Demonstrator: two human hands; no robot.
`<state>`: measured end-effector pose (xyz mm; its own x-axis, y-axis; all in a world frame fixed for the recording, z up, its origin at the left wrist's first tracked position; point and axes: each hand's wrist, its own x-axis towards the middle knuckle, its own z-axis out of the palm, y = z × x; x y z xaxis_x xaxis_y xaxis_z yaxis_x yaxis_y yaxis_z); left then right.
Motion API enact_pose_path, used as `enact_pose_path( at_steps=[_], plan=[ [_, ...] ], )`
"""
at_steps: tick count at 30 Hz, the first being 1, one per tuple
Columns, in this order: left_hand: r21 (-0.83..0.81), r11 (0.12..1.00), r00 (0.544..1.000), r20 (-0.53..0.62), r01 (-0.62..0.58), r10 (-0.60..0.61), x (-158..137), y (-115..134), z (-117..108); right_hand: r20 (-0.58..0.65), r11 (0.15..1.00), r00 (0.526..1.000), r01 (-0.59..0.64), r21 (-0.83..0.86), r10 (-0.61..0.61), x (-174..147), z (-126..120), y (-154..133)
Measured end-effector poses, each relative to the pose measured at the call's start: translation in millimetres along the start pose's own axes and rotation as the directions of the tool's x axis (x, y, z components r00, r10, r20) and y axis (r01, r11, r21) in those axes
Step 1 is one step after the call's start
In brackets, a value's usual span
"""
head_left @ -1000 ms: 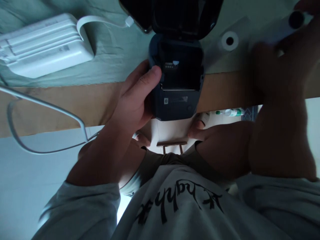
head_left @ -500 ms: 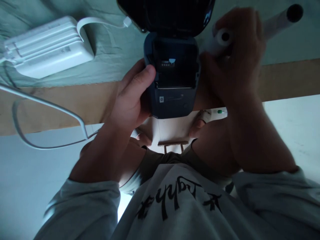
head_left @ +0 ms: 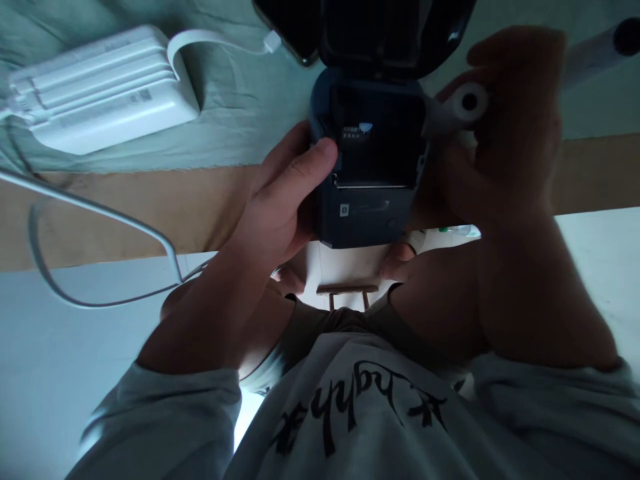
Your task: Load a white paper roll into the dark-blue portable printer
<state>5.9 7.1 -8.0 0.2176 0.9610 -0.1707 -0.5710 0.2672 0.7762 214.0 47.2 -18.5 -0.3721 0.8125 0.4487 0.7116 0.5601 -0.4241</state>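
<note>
A dark blue portable label printer (head_left: 373, 213) is held at the edge of the cloth, its black lid (head_left: 373, 40) swung up and its paper bay bare inside. My left hand (head_left: 287, 193) grips the printer's left side, thumb over the rim. To its right, my right hand (head_left: 520, 127) has its fingers and thumb closed around a small white paper roll (head_left: 469, 103), whose hollow end faces the printer. Part of that roll is hidden by the hand. A longer white roll (head_left: 595, 57) with a dark open end lies behind my right hand.
A white power bank (head_left: 115, 100) lies on the green cloth (head_left: 235, 127) at left, its short cable reaching toward a dark phone-like object (head_left: 293, 30). A white cord (head_left: 100, 207) loops over the wooden table edge (head_left: 150, 193). A small stool (head_left: 347, 289) stands below.
The printer and both hands have shifted right in the view, partly along with the whole scene. The small roll's end shows more clearly. Both hands keep their hold.
</note>
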Motion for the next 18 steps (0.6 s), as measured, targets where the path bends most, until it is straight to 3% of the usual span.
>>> enact_pose_path(
  at_steps=[5,10,15,18],
  plan=[
    [0.021,0.999,0.999,-0.037,0.040,-0.039,0.6,1.6,1.5,-0.020,0.992,1.000,-0.016,-0.122,0.013,0.7,-0.3,2.0],
    [0.052,0.998,0.999,-0.026,0.025,-0.023,0.6,2.8,-0.7,0.037,0.997,0.998,-0.040,-0.061,0.043,0.4,-3.5,0.6],
    [0.036,0.999,0.999,0.011,0.034,-0.034,0.7,2.3,-2.4,-0.015,0.987,0.998,-0.065,-0.149,0.063,-1.0,-4.4,1.1],
    [0.035,0.999,0.999,0.005,0.033,-0.033,1.0,0.9,-2.3,0.027,0.995,0.998,-0.057,-0.082,0.060,-2.0,-4.8,0.8]
  ],
)
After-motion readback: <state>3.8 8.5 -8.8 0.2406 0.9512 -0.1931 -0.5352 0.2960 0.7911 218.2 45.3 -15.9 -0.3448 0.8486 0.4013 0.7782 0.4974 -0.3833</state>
